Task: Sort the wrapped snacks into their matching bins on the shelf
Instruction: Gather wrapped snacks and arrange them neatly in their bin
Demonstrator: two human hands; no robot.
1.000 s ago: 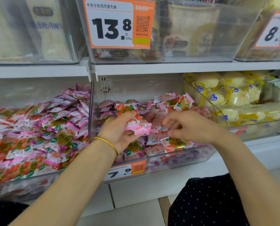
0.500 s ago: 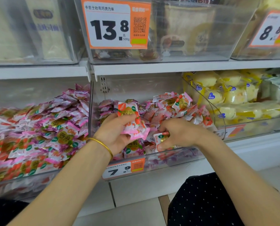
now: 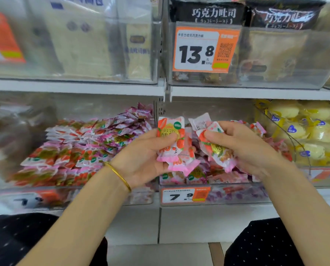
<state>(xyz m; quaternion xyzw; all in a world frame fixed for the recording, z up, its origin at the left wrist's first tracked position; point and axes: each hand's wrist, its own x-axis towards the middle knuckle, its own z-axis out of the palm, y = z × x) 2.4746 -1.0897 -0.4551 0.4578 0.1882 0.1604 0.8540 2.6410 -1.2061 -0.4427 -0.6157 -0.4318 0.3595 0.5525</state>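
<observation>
Being pinched in left hand (image 3: 141,160) and right hand (image 3: 242,148), the snacks (image 3: 169,139) should be matched by wrapper before release.

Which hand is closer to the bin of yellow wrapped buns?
Right. The right hand, holding a snack packet, is just left of the yellow buns; the left hand is farther left, holding other packets.

We take the clear plastic bin (image 3: 237,197) with the orange-and-white 7.9 price tag (image 3: 185,196) as reference. Left of it lies a heap of pink-wrapped snacks (image 3: 87,144); right of it, the yellow-wrapped round cakes (image 3: 302,131); above it, the black chocolate-toast bags (image 3: 214,14). Before it, the left hand (image 3: 141,158) and right hand (image 3: 244,148) hold pink-edged snack packets (image 3: 169,139).
</observation>
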